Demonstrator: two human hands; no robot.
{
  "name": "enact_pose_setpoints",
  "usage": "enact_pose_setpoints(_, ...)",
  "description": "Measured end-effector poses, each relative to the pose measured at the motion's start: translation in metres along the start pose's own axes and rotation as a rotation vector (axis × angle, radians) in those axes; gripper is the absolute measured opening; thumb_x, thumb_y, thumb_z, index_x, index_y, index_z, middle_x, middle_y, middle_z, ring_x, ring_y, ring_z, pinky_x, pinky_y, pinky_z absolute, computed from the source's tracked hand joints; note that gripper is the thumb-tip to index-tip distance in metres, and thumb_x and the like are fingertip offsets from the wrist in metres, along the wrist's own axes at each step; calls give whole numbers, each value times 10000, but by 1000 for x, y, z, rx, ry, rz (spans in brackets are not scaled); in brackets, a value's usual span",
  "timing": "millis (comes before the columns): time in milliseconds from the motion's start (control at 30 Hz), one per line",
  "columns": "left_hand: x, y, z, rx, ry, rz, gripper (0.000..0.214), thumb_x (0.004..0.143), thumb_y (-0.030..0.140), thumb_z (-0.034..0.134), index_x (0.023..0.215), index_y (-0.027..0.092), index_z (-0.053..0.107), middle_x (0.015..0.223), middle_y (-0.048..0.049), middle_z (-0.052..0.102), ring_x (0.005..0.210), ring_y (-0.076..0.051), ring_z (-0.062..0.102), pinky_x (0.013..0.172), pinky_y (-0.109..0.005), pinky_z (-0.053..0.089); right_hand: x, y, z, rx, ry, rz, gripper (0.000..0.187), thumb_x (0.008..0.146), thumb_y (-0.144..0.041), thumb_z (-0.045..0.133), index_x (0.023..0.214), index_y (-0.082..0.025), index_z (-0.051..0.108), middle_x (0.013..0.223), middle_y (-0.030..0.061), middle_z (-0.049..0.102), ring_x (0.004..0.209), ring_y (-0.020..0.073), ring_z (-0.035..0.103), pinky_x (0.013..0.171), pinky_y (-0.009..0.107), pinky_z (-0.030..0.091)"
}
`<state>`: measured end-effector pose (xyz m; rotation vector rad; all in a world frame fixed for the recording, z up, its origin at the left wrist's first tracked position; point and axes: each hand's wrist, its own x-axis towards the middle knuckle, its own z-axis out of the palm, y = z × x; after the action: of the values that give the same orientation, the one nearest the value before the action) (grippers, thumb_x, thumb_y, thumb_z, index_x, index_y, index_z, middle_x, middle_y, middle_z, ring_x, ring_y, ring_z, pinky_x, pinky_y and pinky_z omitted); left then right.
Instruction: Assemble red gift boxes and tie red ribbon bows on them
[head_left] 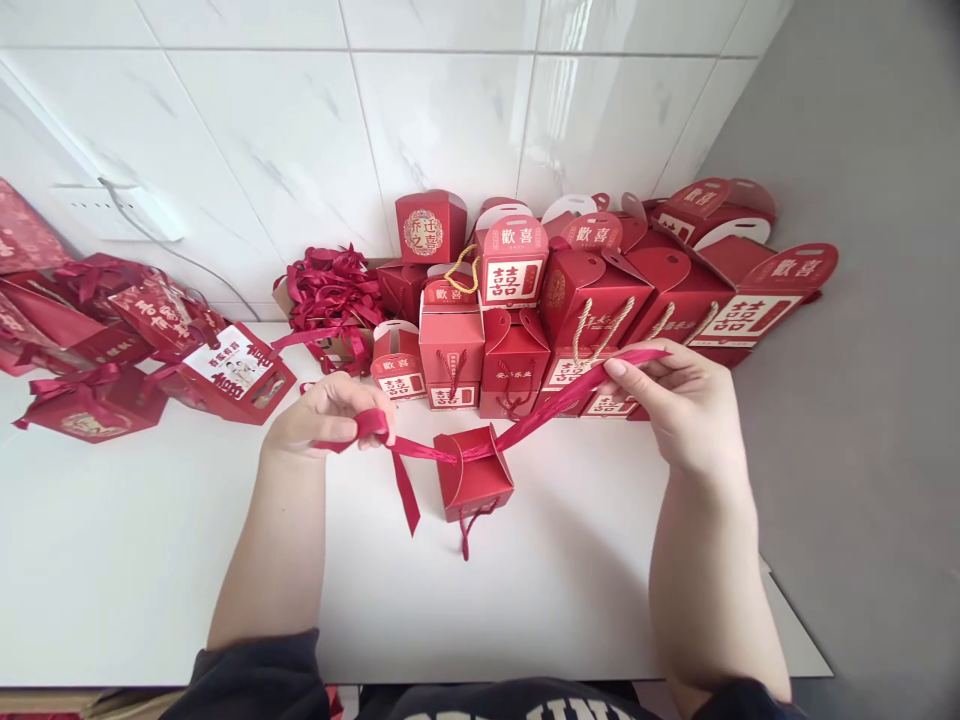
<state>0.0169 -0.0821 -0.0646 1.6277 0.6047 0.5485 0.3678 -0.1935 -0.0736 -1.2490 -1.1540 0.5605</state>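
Observation:
A small red gift box [476, 482] with a dark red cord handle stands in front of me on the white table. A red ribbon [536, 408] runs through the top of the box and stretches out to both sides. On the left, my left hand [334, 412] is closed on the ribbon, a loop of it round the fingers and a loose tail hanging beside the box. My right hand [679, 400] pinches the ribbon's other end between thumb and fingers, higher than the box and to its right.
Stacked red gift boxes [517, 345] line the wall behind. A heap of red ribbons [334, 290] sits in a carton at their left. Several ribbon-tied boxes [225, 370] stand at the far left, below a wall socket [116, 212] with a cable. A grey panel [855, 400] bounds the right side.

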Motion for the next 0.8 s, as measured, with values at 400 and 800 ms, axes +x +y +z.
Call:
enact_pose_setpoints(400, 35, 43, 67, -241, 372, 344, 314, 567, 303, 884, 844, 264, 742, 628, 11, 627, 569, -119, 558, 537, -241, 450, 4, -36, 48, 119, -49, -120, 189, 839, -377, 689, 769, -201, 686, 674, 6, 678, 619, 150, 658, 627, 282, 545)
enact_pose_setpoints(800, 64, 32, 120, -155, 626, 304, 201, 689, 311, 816, 730, 172, 676, 687, 13, 625, 619, -81, 559, 591, -197, 470, -5, -38, 75, 121, -195, -103, 266, 869, -421, 627, 776, -180, 692, 687, 10, 649, 637, 136, 590, 613, 255, 481)
